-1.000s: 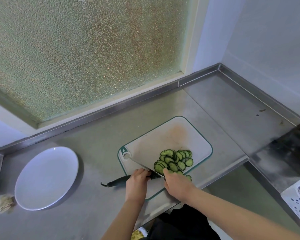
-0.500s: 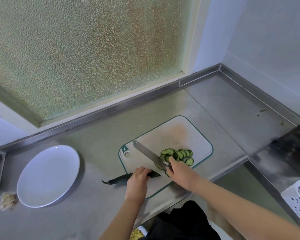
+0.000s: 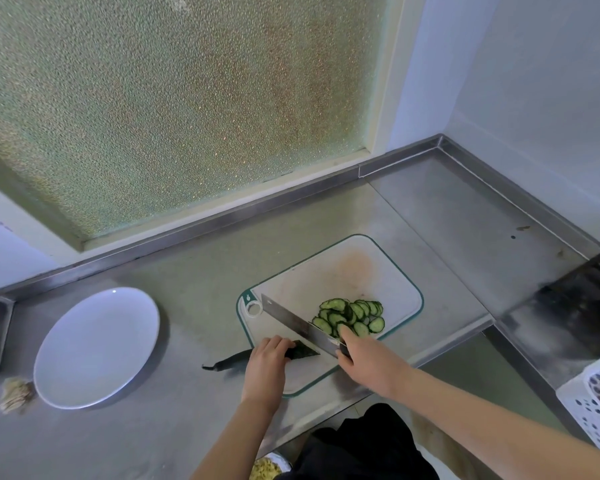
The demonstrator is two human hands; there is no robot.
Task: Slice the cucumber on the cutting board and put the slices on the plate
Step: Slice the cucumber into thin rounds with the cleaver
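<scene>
A white cutting board [image 3: 343, 271] with a green rim lies on the steel counter. A pile of several cucumber slices [image 3: 349, 315] sits on its right part. The dark uncut cucumber end [image 3: 302, 350] lies at the board's left front edge, its thin tail reaching onto the counter. My left hand [image 3: 265, 362] presses it down. My right hand [image 3: 364, 358] grips a cleaver [image 3: 288, 317] by the handle; the blade is lifted, pointing back-left over the board. The white plate [image 3: 94, 348] stands bare at the far left.
A crumpled beige scrap [image 3: 14, 394] lies left of the plate. A white perforated basket [image 3: 593, 407] stands at the lower right, with a dark stove area [image 3: 579, 306] behind it. The counter's raised rim runs along the frosted window and the wall.
The cleaver has come up from the cucumber and now hangs over the board, its blade swung back-left. My left hand stayed on the cucumber end.
</scene>
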